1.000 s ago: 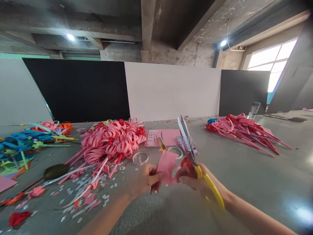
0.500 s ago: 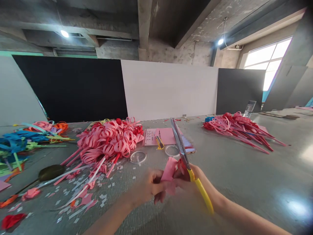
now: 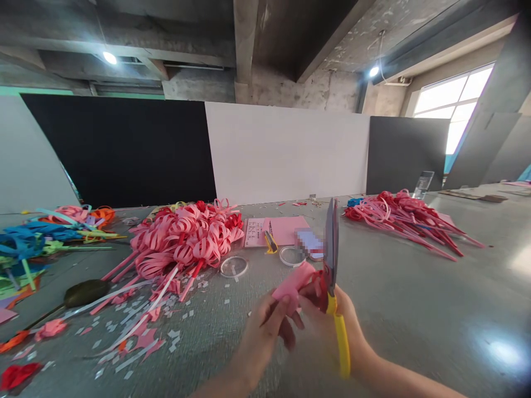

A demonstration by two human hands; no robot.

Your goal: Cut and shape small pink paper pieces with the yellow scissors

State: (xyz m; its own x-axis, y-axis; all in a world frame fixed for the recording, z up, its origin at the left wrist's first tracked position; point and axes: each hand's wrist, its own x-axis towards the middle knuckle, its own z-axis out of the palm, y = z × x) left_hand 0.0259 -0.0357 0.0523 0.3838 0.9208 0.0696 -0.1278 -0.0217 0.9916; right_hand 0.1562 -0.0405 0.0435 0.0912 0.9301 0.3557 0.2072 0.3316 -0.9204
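My left hand (image 3: 265, 331) pinches a small piece of pink paper (image 3: 292, 282) above the grey table (image 3: 415, 309). My right hand (image 3: 332, 320) is closed on scissors (image 3: 332, 260) with a red and yellow handle. Their blades are shut and point straight up, just right of the paper. Both hands meet at the paper, close to the table's near edge.
A heap of curled pink and red paper strips (image 3: 186, 237) lies left of centre, another pile (image 3: 406, 221) at the right, blue and green strips (image 3: 25, 243) far left. Two clear round lids (image 3: 234, 266), pink sheets (image 3: 276, 229), a dark spoon-shaped object (image 3: 85, 292) and paper scraps lie around.
The scissors have swung from tilting left to upright and moved right. My left hand has turned the pink paper, which now lies flatter and lower against the scissor handle.
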